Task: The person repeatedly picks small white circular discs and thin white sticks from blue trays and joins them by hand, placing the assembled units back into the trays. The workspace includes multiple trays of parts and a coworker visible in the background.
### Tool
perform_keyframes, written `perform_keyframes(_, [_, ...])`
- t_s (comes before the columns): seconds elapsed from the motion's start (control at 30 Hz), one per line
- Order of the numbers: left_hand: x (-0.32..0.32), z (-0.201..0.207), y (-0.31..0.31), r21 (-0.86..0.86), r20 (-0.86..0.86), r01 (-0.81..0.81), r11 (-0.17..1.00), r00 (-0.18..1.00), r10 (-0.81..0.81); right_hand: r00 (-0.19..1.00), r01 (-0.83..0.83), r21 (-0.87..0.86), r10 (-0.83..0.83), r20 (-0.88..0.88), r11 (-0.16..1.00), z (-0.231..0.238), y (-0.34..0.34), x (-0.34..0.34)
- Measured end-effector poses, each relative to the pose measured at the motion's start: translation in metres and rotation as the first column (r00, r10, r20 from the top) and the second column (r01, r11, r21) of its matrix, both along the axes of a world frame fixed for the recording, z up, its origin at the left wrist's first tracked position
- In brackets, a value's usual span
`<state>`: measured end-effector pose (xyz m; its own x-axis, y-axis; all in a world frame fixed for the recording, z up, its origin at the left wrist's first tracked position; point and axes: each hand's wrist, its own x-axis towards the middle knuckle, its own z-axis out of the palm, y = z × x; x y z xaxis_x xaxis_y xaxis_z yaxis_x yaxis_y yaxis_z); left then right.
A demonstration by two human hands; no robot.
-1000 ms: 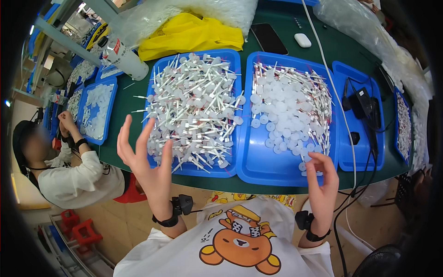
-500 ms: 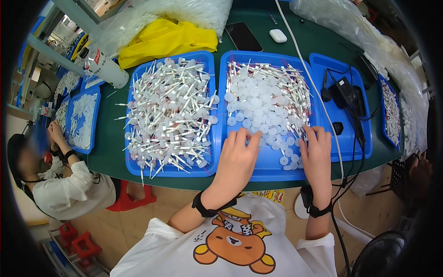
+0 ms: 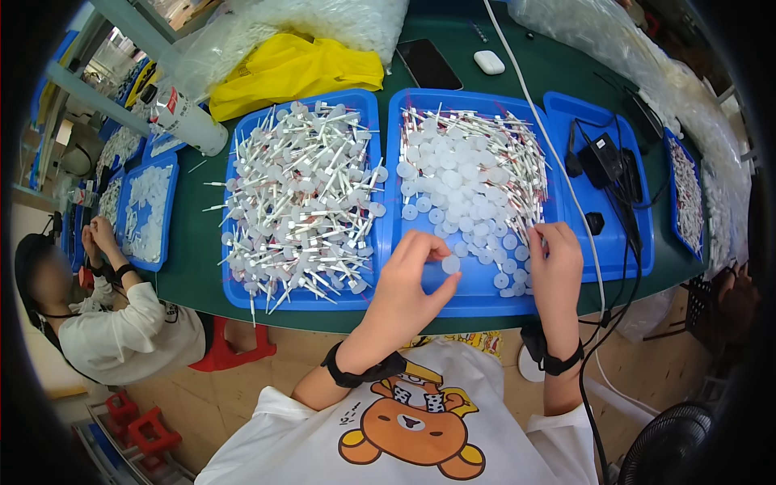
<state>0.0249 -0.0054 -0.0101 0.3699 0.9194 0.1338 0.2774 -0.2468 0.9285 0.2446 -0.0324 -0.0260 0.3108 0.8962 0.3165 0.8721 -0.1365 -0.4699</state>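
Note:
A round translucent disc (image 3: 451, 264) with a small centre hole is held between the thumb and fingertips of my left hand (image 3: 411, 273), over the front part of the middle blue tray (image 3: 477, 303). My right hand (image 3: 558, 257) is at that tray's right side, fingers bent together by the ends of the thin white sticks (image 3: 517, 166); what they pinch, if anything, is hidden. Loose translucent discs (image 3: 457, 194) lie heaped in the tray's middle, left of the sticks. In the left blue tray (image 3: 299, 301) is a big pile of white sticks with discs on them (image 3: 303, 194).
A right-hand blue tray (image 3: 578, 105) holds a black power adapter (image 3: 600, 162) and cables. A white cable (image 3: 540, 121) crosses above the trays. Behind lie a phone (image 3: 428, 65), a white earphone case (image 3: 489, 62) and a yellow bag (image 3: 299, 73). A co-worker (image 3: 133, 323) sits at left.
My left hand has lifted a disc from the pile and drawn back toward me, turning its thumb side up. My right hand's fingers have drawn closer together beside the sticks.

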Motion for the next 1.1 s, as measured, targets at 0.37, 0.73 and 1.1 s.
perform_keyframes(0.37, [-0.034,0.022,-0.003,-0.434,0.576,0.271,0.859,0.817,0.033,0.842,-0.457,0.15,0.481,-0.246,0.877,0.076,-0.051,-0.042])
perform_keyframes(0.73, [-0.039,0.012,-0.009,-0.563,0.802,0.531,0.633,0.536,0.264,0.809,-0.492,0.249,0.544,-0.223,0.834,0.076,-0.054,-0.053])
perform_keyframes(1.1, [-0.032,0.01,-0.013,-0.574,0.805,0.57,0.588,0.523,0.279,0.836,-0.504,0.243,0.539,-0.102,0.829,0.069,-0.052,-0.059])
